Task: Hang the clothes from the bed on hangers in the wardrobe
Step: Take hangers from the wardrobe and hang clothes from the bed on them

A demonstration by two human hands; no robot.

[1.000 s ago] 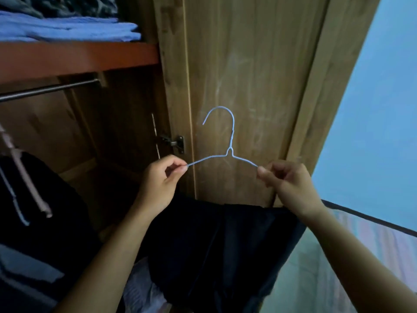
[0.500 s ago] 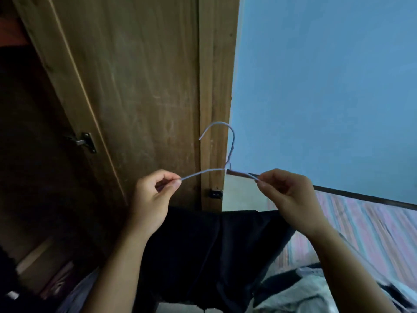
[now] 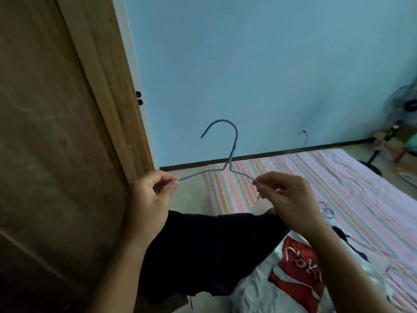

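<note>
Against blue wall, left hand (image 3: pixel 146 199) and right hand (image 3: pixel 291 197) pinch thin blue wire hanger (image 3: pixel 228 163).

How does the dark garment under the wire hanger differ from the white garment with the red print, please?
The dark garment is plain black, while the white garment carries a red patch with pale lettering. The dark garment hangs below the wire hanger, which the left hand and right hand pinch at its ends; the white garment lies crumpled on the striped bed. Both are soft, creased clothes.
</note>
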